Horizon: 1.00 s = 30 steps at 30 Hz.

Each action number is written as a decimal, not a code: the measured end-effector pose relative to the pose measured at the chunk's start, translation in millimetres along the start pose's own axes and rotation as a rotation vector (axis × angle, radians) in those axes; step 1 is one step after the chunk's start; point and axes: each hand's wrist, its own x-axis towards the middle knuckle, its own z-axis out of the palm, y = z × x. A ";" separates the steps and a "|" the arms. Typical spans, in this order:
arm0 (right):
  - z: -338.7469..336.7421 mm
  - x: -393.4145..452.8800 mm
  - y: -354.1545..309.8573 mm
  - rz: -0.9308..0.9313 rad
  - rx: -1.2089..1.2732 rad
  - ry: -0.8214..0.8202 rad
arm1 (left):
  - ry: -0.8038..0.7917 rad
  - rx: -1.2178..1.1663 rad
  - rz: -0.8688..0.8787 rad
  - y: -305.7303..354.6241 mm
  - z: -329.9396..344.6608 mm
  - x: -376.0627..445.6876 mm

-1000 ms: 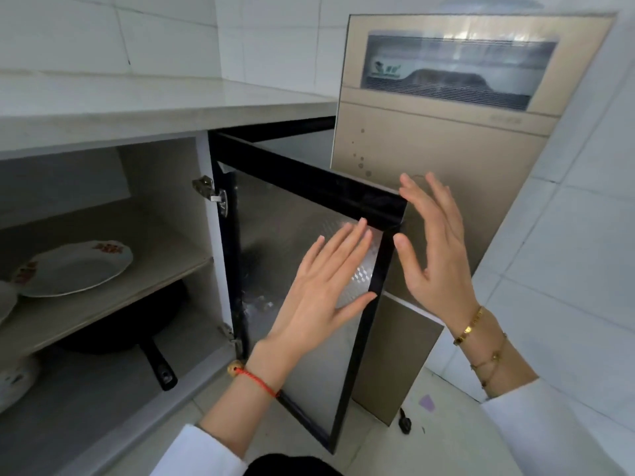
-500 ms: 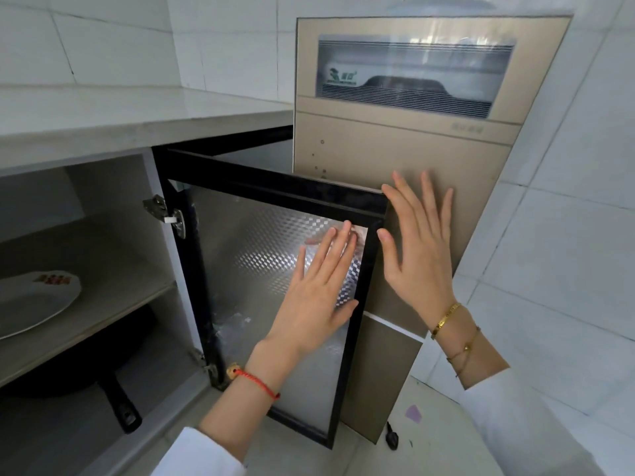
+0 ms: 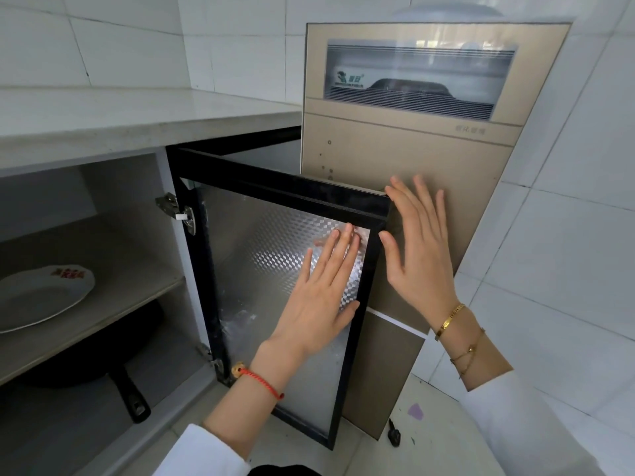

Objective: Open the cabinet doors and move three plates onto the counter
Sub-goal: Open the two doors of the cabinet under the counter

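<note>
Over the last second the door point(image 3: 275, 304) has swung further out from the cabinet, and the view has slid right, so that only one plate point(image 3: 44, 297) shows now where more china was visible at the left edge before. This suggests the door-opening step is near its end; no plate has yet reached the counter point(image 3: 137, 115).

The plate sits on the upper shelf point(image 3: 103, 324) inside the cabinet, well left of both hands. It is white and shallow, with a scalloped rim and a red mark on its far edge. A dark pan point(image 3: 103, 359) lies on the cabinet floor below it.

The left hand point(image 3: 319, 304) lies flat on the patterned inner panel of the door, fingers straight and together, holding nothing. The right hand point(image 3: 419, 255) is spread wide just past the door's free edge, in front of the beige appliance point(image 3: 412, 149); I cannot tell whether it touches either. It grips nothing.
</note>
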 end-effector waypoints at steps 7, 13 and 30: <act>-17.0 -2.0 -16.8 -0.046 0.053 -0.045 | -0.040 -0.019 -0.014 5.2 -23.6 -20.4; -30.7 0.4 -41.5 -0.122 -0.011 -0.072 | -0.037 -0.006 -0.031 -1.0 -48.7 -37.0; 31.0 5.7 -210.9 -0.307 0.352 -0.214 | 0.044 0.243 -0.559 -82.5 -181.0 -189.7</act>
